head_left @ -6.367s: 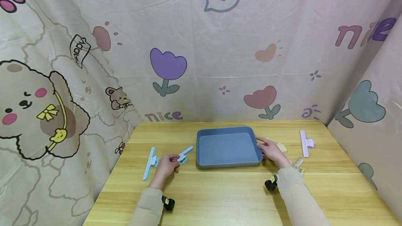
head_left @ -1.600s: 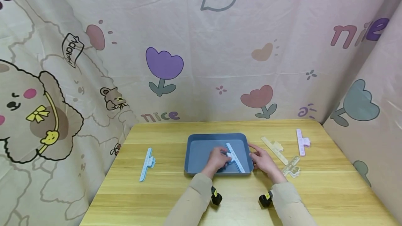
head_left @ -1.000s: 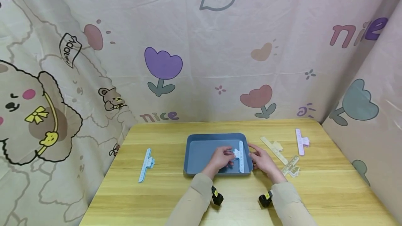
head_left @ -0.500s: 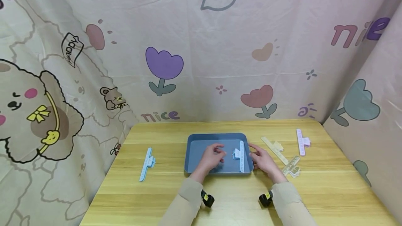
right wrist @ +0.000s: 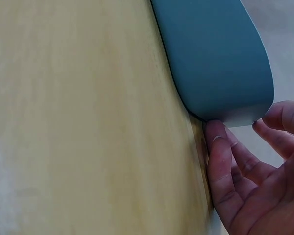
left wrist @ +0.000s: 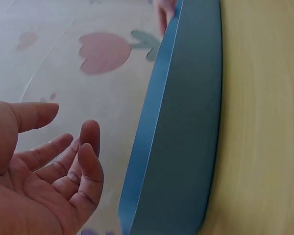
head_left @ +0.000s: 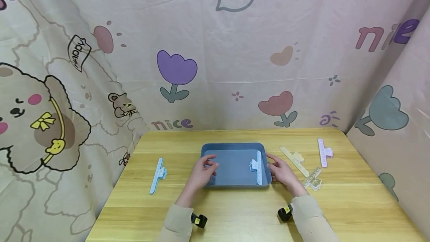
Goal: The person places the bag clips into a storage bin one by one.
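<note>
The person's left hand holds nothing: its fingers are loosely bent and parted, over the near left corner of a blue-grey tray, and in the left wrist view they stand apart from the tray's wall. The right hand grips nothing either; its fingertips rest against the outside of the tray's end wall, some low beside the wooden table, others near the rim. The tray lies flat between the two hands. Inside it, just across the wall from the right fingertips, a light blue clip lies along that end, its handle turned toward the left hand. Out to the left of the left hand, well apart from it, a second blue clip lies on the table. Just right of the right hand is a cream clip, with a brownish clip beside the right wrist, partly hidden. Farther right, beyond both, lies a lilac clip. A printed curtain hangs beyond the hands
</note>
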The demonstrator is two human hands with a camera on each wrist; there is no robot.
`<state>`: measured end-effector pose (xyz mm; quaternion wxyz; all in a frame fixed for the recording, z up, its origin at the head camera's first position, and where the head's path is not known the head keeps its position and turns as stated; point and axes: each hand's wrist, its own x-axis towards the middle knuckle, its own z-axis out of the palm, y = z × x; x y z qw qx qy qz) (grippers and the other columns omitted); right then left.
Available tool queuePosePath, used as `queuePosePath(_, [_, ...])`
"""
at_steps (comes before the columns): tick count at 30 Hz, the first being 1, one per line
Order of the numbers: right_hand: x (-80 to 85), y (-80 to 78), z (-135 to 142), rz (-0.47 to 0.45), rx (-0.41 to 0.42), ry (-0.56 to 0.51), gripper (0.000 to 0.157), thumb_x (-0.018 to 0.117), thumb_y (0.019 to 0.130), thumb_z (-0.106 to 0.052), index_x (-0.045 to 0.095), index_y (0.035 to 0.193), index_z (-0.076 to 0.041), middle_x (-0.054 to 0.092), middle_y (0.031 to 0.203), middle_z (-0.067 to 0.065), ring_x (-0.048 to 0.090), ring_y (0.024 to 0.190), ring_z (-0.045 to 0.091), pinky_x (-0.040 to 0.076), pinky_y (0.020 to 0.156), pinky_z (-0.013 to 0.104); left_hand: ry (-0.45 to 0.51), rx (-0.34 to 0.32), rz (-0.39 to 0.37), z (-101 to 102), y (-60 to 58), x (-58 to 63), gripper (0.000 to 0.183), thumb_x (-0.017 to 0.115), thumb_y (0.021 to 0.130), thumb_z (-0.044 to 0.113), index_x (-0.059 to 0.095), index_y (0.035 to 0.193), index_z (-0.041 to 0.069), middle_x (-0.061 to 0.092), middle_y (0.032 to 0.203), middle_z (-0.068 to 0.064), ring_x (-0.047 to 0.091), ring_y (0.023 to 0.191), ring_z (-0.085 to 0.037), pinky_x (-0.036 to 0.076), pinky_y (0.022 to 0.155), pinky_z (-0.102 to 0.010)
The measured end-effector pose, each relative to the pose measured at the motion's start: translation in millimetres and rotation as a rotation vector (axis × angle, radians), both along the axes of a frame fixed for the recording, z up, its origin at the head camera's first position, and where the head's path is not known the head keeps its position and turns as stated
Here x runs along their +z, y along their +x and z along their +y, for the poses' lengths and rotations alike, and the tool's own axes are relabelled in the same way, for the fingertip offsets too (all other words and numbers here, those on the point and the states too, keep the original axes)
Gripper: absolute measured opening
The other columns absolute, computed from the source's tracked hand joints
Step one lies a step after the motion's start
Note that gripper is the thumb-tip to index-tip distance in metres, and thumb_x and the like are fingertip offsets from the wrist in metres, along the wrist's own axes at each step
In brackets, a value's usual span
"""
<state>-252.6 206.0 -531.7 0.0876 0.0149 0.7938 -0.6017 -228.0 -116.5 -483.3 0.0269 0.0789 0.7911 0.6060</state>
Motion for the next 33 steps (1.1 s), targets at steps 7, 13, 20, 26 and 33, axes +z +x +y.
queuePosePath(7, [-0.1, 1.6, 1, -0.001, 0.003, -0.006, 0.052, 0.05, 0.1, -0.006, 0.036, 0.151, -0.004, 0.06, 0.109, 0.025, 0.066, 0.079, 0.024, 0.057, 0.061, 0.039, 0.052, 0.116, -0.055, -42, 14.4, -2.0, 0.043, 0.063, 0.096, 0.013, 0.052, 0.137, 0.002, 0.063, 0.104, -0.021, 0.064, 0.082, -0.042, 0.053, 0.063, -0.044])
queuePosePath(13, [0.0, 2.2, 2, 0.006, -0.003, -0.012, 0.053, 0.05, 0.1, -0.006, 0.036, 0.151, -0.004, 0.059, 0.111, 0.026, 0.066, 0.08, 0.026, 0.057, 0.06, 0.04, 0.045, 0.21, -0.06, -73, 21.2, -6.9, 0.047, 0.062, 0.096, 0.008, 0.047, 0.139, -0.002, 0.065, 0.104, -0.02, 0.067, 0.08, -0.037, 0.054, 0.064, -0.042])
queuePosePath(20, [0.0, 2.2, 1, 0.003, -0.003, -0.031, 0.053, 0.05, 0.1, -0.005, 0.035, 0.151, -0.004, 0.06, 0.111, 0.027, 0.067, 0.08, 0.027, 0.057, 0.06, 0.041, 0.086, 0.319, -0.114, -99, 28.6, -9.1, 0.066, 0.06, 0.098, 0.01, 0.023, 0.152, 0.002, 0.058, 0.12, -0.026, 0.067, 0.086, -0.03, 0.055, 0.068, -0.038])
queuePosePath(26, [1.2, 3.6, -1, 0.01, 0.0, -0.028, 0.052, 0.05, 0.1, -0.005, 0.036, 0.15, -0.002, 0.06, 0.111, 0.028, 0.067, 0.081, 0.029, 0.057, 0.06, 0.042, 0.177, 0.394, -0.171, -115, 31.4, -18.0, 0.075, 0.057, 0.099, 0.011, 0.009, 0.156, 0.004, 0.053, 0.129, -0.029, 0.067, 0.085, -0.019, 0.056, 0.07, -0.033])
queuePosePath(33, [-1.8, 0.6, 0, 0.006, -0.012, -0.011, 0.052, 0.049, 0.1, -0.004, 0.037, 0.15, -0.004, 0.061, 0.111, 0.026, 0.067, 0.079, 0.026, 0.057, 0.059, 0.04, 0.456, 0.453, -0.274, -127, 32.8, -24.9, 0.075, 0.054, 0.1, 0.01, 0.005, 0.156, 0.005, 0.044, 0.134, -0.022, 0.062, 0.102, -0.022, 0.054, 0.085, -0.034])
